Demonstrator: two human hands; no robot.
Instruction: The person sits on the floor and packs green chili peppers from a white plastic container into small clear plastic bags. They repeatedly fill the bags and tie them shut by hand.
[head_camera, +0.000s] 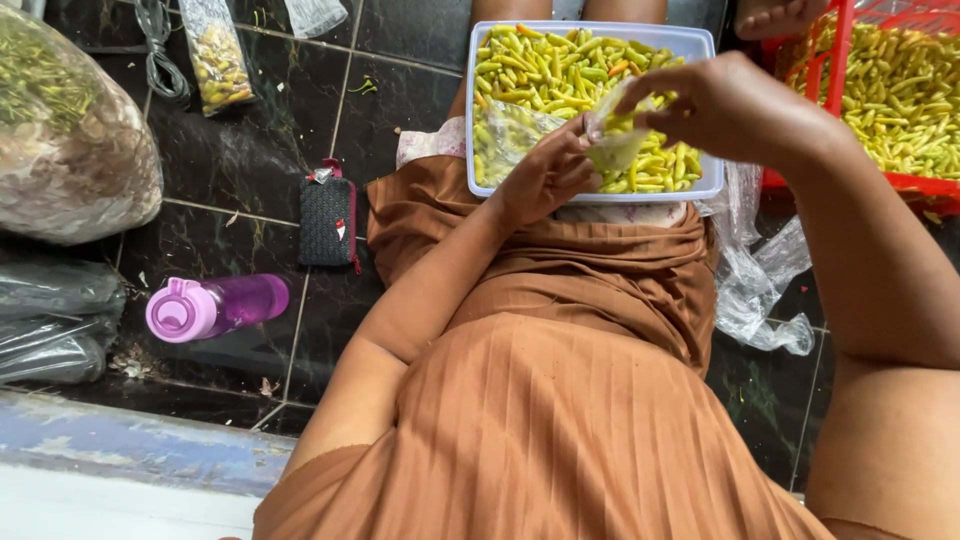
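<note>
- A large clear sack (70, 130) is lying on the dark tiled floor (250, 150) at far left, with a purple bottle (215, 307) on its side just below and a small dark pouch (328, 222) beside the lap.
- The left hand (545, 178) is pinching the edge of a small clear plastic bag (610, 140), fingers closed on it.
- The white tray (700, 45) of yellow-green chillies (560, 70) is resting on the lap.
- The right hand (725, 105) is gripping the same bag from above, fingers curled.
- A red basket (840, 60) of chillies is sitting at far right.
</note>
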